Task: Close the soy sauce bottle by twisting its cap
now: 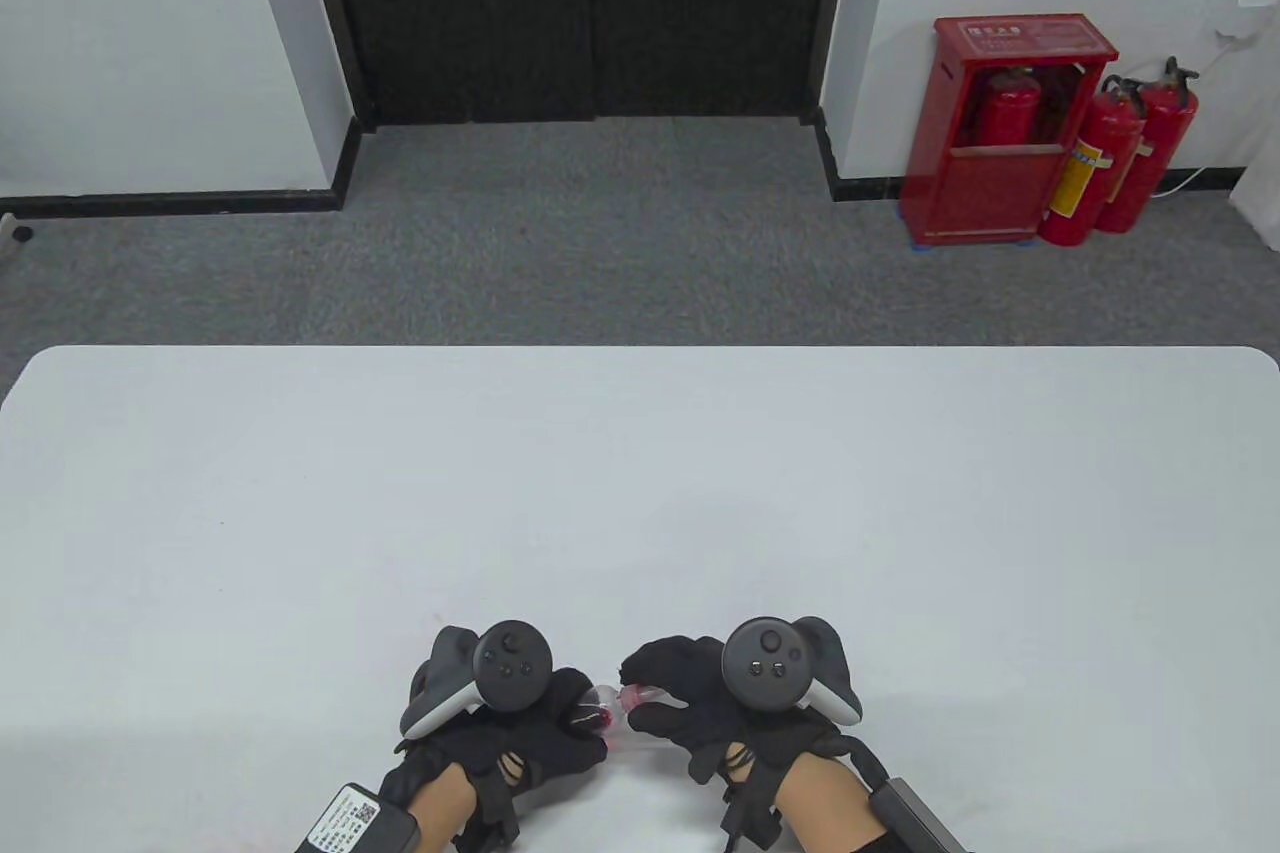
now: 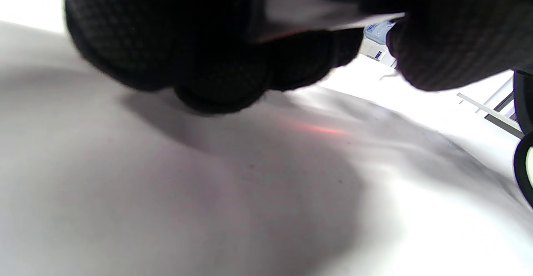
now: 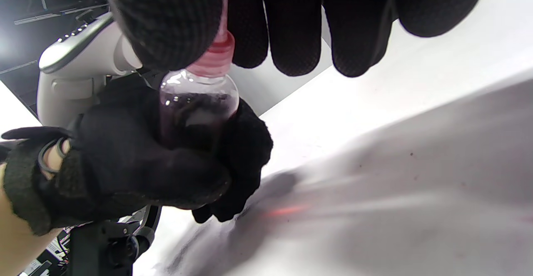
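A small clear bottle [image 3: 198,109] of dark soy sauce is held sideways between my two hands, low over the near edge of the white table [image 1: 640,493]. My left hand [image 1: 560,718] grips its body; in the right wrist view the left glove [image 3: 125,159] wraps around the bottle's lower part. My right hand [image 1: 655,688] pinches the red cap [image 3: 216,53] at the bottle's neck with thumb and fingers. In the table view only a sliver of bottle and cap [image 1: 612,699] shows between the gloves. The left wrist view shows only my curled left fingers [image 2: 216,59] above the tabletop.
The table's far edge [image 1: 640,349] borders grey carpet. A red extinguisher cabinet [image 1: 1000,128] and two extinguishers [image 1: 1120,153] stand by the far wall. A dark doorway [image 1: 590,3] is at the back.
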The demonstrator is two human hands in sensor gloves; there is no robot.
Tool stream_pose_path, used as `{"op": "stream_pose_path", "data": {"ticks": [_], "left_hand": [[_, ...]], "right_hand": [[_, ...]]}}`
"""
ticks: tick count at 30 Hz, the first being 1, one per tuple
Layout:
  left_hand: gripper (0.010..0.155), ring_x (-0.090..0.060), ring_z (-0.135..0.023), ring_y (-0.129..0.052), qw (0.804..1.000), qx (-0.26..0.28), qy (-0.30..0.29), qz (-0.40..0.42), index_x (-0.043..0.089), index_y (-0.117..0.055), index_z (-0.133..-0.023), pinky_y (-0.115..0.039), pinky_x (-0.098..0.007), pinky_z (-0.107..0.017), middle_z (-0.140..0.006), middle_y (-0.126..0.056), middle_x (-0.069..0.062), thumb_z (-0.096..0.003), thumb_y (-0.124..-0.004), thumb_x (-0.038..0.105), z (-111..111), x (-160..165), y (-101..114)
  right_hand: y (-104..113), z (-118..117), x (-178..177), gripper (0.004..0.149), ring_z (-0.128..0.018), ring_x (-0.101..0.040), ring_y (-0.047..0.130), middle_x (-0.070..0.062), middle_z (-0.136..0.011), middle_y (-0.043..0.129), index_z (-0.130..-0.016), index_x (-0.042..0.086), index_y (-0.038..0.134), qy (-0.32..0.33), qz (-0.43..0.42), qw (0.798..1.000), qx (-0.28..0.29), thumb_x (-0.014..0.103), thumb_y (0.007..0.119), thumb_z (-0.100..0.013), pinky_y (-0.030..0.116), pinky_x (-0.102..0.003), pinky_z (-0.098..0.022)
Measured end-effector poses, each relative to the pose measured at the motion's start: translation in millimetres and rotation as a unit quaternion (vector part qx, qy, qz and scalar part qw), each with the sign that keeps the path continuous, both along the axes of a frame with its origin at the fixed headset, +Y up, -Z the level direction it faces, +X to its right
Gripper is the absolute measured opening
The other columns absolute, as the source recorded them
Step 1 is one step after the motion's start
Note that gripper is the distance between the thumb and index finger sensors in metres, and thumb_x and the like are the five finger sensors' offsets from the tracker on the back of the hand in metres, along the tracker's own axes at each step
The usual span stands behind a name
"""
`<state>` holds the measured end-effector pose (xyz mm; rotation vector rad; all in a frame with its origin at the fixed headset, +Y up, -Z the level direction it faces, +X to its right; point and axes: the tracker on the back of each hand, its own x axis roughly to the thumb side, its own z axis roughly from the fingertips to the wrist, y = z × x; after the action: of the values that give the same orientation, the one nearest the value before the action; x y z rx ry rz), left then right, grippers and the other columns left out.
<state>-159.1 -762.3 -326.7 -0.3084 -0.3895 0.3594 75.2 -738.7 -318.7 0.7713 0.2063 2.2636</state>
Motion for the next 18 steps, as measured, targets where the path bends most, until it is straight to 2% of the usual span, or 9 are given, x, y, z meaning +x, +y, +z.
{"op": "stream_pose_path", "data": {"ticks": [5,9,12,15,18], "left_hand": [[0.058,-0.014,-0.055,-0.111,1.000,0.001,-0.003,-0.005,0.042,-0.084,-0.084,-0.093,-0.036,-0.038,-0.072,-0.100,0.018,-0.0345,-0.094,0.069,1,1,0],[0.058,-0.014,-0.055,-0.111,1.000,0.000,-0.004,-0.006,0.042,-0.084,-0.084,-0.093,-0.036,-0.038,-0.072,-0.100,0.018,-0.0344,-0.094,0.070,1,1,0],[0.058,-0.013,-0.055,-0.111,1.000,-0.004,-0.001,-0.001,0.042,-0.084,-0.084,-0.093,-0.036,-0.038,-0.072,-0.100,0.018,-0.0344,-0.093,0.070,0,1,-1],[0.058,-0.014,-0.055,-0.111,1.000,-0.005,0.004,0.001,0.042,-0.084,-0.084,-0.093,-0.036,-0.038,-0.073,-0.100,0.018,-0.0347,-0.093,0.070,-1,-1,-1],[0.058,-0.013,-0.055,-0.111,1.000,-0.006,0.007,0.004,0.043,-0.084,-0.084,-0.093,-0.036,-0.038,-0.073,-0.100,0.018,-0.0346,-0.093,0.070,-1,-2,0]], "right_hand": [[0,-1,0,0.060,-0.069,-0.046,0.091,-0.012,-0.088,0.093,-0.087,0.016,0.084,-0.006,0.000,1.000,-0.010,0.050,0.082,-0.039,0.074,-0.063,-0.044],[-1,-2,1,0.060,-0.069,-0.046,0.092,-0.012,-0.088,0.093,-0.087,0.015,0.084,-0.008,-0.001,1.000,-0.016,0.051,0.081,-0.038,0.074,-0.063,-0.044],[2,-2,4,0.078,-0.073,-0.048,0.088,-0.014,-0.098,0.083,-0.097,0.017,0.073,0.001,-0.011,1.000,-0.024,0.059,0.076,-0.032,0.072,-0.064,-0.045],[8,-1,9,0.079,-0.077,-0.049,0.082,-0.013,-0.110,0.064,-0.104,0.034,0.057,0.014,-0.024,1.000,0.009,0.053,0.082,-0.032,0.069,-0.064,-0.047],[10,1,9,0.075,-0.077,-0.048,0.081,-0.010,-0.112,0.060,-0.102,0.041,0.056,0.021,-0.011,0.999,0.039,0.046,0.088,-0.034,0.069,-0.063,-0.048]]}}
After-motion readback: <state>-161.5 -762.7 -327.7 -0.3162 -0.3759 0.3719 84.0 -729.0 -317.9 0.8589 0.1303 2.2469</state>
